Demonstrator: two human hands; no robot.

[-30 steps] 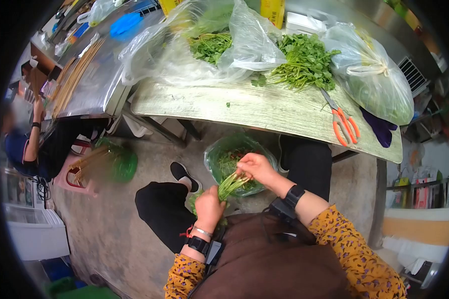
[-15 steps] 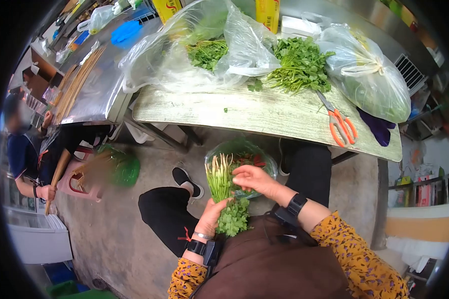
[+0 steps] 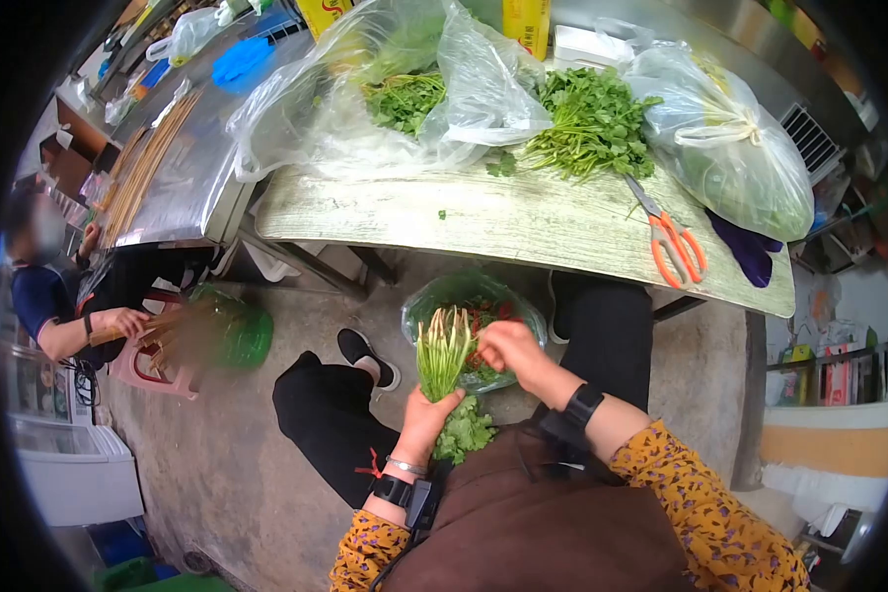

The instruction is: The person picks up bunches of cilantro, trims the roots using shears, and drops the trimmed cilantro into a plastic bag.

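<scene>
A bunch of cilantro [image 3: 442, 360] stands root ends up in my left hand [image 3: 427, 419], whose fingers wrap round the stems. Its leaves hang below that hand, over my lap. Just right of the pale stem ends is my right hand [image 3: 516, 353], with fingers curled into a pinch; whatever they grip is too small to make out. Beneath both hands, on the floor, sits a container lined with a clear plastic bag [image 3: 422, 293], with green and red scraps in it, partly hidden by my right hand and the bunch.
On the table [image 3: 365, 212] ahead are loose cilantro [image 3: 592, 118], an open plastic bag [image 3: 483, 89] of greens, orange-handled scissors [image 3: 673, 247], a tied bag [image 3: 735, 148] and a dark purple cloth [image 3: 745, 247]. At left a co-worker [image 3: 44, 296] handles sticks beside a pink stool [image 3: 128, 373].
My right hand has shifted slightly right, its fingers curling more tightly. The cilantro bunch has moved a little right and turned in my left hand. The co-worker's hand has risen toward the stool.
</scene>
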